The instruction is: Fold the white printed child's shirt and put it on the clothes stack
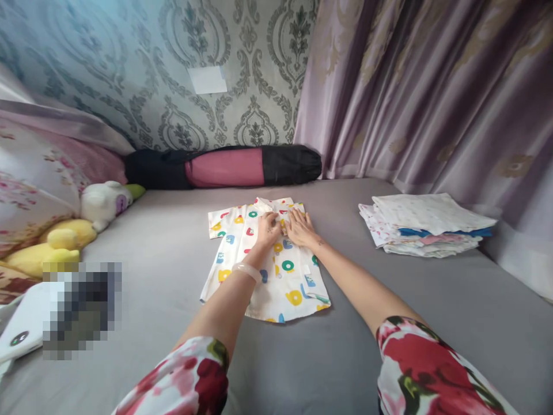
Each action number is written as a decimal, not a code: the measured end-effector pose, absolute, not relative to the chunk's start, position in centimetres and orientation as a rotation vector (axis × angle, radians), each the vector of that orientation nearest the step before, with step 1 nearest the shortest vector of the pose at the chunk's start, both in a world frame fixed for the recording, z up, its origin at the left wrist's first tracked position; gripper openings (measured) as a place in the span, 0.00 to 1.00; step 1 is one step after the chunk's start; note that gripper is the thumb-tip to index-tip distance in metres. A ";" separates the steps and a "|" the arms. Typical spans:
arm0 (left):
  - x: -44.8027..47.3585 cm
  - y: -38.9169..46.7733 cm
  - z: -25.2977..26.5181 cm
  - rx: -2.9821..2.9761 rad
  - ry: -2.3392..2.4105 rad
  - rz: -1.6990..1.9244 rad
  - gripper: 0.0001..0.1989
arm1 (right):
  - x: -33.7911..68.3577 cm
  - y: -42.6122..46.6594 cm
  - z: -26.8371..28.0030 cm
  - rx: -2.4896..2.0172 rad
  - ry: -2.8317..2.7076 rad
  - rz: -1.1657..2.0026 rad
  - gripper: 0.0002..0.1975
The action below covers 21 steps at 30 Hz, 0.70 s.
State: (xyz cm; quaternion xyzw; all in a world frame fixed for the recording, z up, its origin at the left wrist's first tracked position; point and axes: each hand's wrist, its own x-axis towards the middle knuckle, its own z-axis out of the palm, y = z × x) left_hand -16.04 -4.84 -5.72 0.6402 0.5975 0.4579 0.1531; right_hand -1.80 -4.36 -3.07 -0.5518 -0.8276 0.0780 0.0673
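A child's short-sleeved shirt, white with colourful letters, is spread on the grey bed sheet, its collar pointing away from me. My left hand is on the upper middle of the shirt, fingers bent in and closed on the fabric near the front opening. Just beside it, my right hand lies flat on the upper right part, fingers stretched out. One sleeve sticks out at the left. On the right no sleeve shows past the shirt's side; my right hand covers part of that area.
To the right is a stack of folded clothes. A long black and pink bag lies along the wall. At the left are a white plush toy, a yellow plush toy and a white device, partly pixelated. Curtains hang behind.
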 end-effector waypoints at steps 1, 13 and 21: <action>-16.0 -4.9 -5.7 1.841 1.722 1.308 0.16 | -1.9 -4.3 -3.3 -1.666 -2.500 0.217 0.30; -15.9 -4.8 -6.1 1.852 1.763 1.274 0.17 | -2.1 -2.9 -3.5 -1.730 -2.491 0.332 0.29; -15.8 -4.7 -6.1 1.872 1.767 1.272 0.18 | -2.8 -0.7 -3.2 -1.791 -2.371 0.216 0.30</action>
